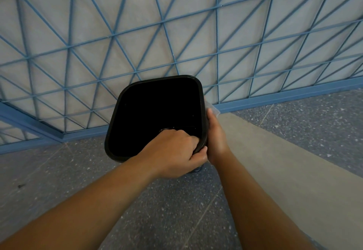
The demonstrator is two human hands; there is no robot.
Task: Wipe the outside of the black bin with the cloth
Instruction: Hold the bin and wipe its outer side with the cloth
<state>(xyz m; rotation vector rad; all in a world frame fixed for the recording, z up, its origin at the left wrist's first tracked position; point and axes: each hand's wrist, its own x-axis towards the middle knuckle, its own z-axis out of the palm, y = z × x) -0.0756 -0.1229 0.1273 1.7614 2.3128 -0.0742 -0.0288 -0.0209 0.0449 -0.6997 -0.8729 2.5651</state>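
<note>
Black bin (155, 112) sits between both hands — left hand (172, 153) grips its rim, right hand (216, 137) presses cloth (213, 108) against its side.

We see the black bin (155, 116), open mouth toward us, rounded-square rim tilted slightly. A pale cloth (213, 110) peeks out against its outer wall at three o'clock.

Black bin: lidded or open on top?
Open. The black bin shows no lid: its rim rings a dark interior, and the left hand grips over that rim.
</note>
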